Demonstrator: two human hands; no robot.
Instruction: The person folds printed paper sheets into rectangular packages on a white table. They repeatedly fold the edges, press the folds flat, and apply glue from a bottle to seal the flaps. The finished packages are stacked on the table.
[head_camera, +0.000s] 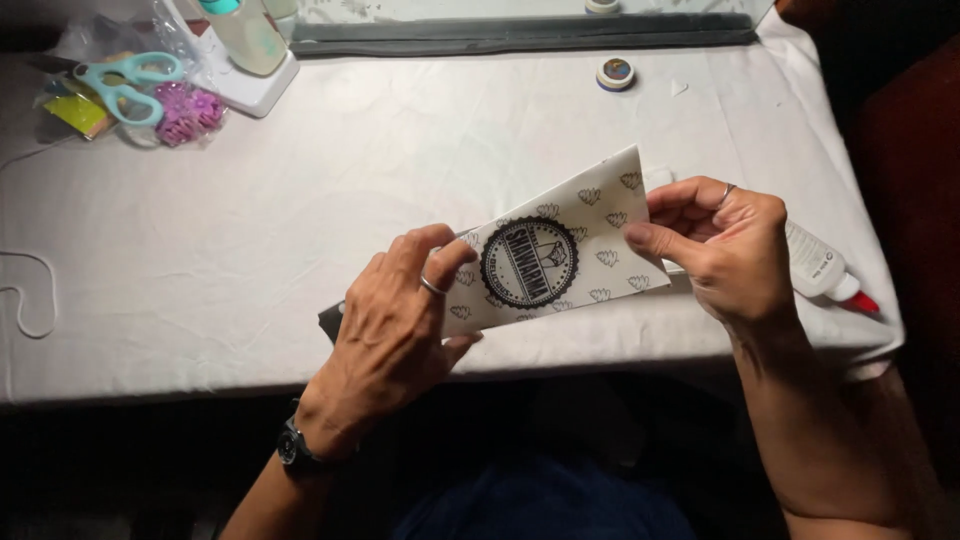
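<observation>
A cream paper sleeve printed with a round black emblem and small crown-like marks is held flat above the front edge of the white-covered table. My left hand pinches its left end, with a ring on one finger and a dark watch at the wrist. Its right end is gripped by my right hand, thumb on top, ring on one finger. A dark strip shows under the sleeve's left corner.
A white glue bottle with a red tip lies right of my right hand. Teal scissors, pink beads and a pale bottle sit far left. A small round tin and a long dark bar lie at the back.
</observation>
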